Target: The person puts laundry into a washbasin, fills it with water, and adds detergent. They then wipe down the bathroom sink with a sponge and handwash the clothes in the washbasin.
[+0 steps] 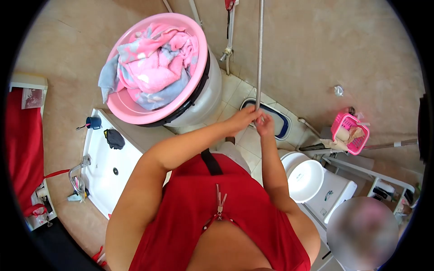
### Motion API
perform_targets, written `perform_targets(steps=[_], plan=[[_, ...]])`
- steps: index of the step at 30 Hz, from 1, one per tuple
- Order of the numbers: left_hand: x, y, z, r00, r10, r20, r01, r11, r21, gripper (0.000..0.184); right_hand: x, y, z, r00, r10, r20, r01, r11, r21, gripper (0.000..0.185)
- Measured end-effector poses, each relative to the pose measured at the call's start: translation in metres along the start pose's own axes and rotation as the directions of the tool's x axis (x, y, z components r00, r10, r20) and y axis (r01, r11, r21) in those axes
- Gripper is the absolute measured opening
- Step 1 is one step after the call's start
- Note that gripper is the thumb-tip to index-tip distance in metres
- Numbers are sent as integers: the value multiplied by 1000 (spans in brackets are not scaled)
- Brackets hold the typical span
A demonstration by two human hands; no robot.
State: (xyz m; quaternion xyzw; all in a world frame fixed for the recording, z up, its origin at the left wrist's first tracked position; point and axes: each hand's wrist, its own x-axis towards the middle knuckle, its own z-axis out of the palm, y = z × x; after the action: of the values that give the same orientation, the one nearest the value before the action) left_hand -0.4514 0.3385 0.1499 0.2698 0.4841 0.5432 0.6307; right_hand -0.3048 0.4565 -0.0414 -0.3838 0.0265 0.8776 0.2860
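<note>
A thin metal pole runs from the top edge of the view down to my hands. My left hand is closed around its lower end. Just beside it, my right hand has its fingers curled in against the same end; the exact grip is partly hidden. Beneath my hands, a dark blue and white oblong tub lies on the tiled floor. To the left, a pink basin heaped with a pink and grey-blue fleecy blanket rests on a large whitish drum.
At left is a white sink with a faucet, a dark cloth and a blue cup. On the right stand white basins, a pink basket and a rack. A wall tap sticks out near the drum.
</note>
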Motion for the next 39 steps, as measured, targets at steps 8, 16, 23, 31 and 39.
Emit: perform_targets(steps=[8, 16, 23, 31, 39], plan=[[-103, 68, -23, 989, -126, -76, 118, 989, -92, 36, 41, -123, -108, 935, -81, -344, 132, 983, 127, 44], [-174, 117, -65, 936, -38, -349, 86, 989, 124, 39, 9, -221, -128, 828, -300, -474, 436, 876, 207, 31], [-151, 92, -75, 949, -33, -314, 122, 955, 271, 46, -74, -247, -53, 559, -677, -478, 607, 727, -320, 29], [-74, 130, -91, 959, 191, -210, -70, 875, 479, 72, -151, -201, 91, 777, -621, 105, 527, 550, -648, 25], [27, 315, -135, 706, 524, -476, -414, 851, 323, 61, -176, -146, 234, 735, -483, 476, 617, 186, -764, 29]])
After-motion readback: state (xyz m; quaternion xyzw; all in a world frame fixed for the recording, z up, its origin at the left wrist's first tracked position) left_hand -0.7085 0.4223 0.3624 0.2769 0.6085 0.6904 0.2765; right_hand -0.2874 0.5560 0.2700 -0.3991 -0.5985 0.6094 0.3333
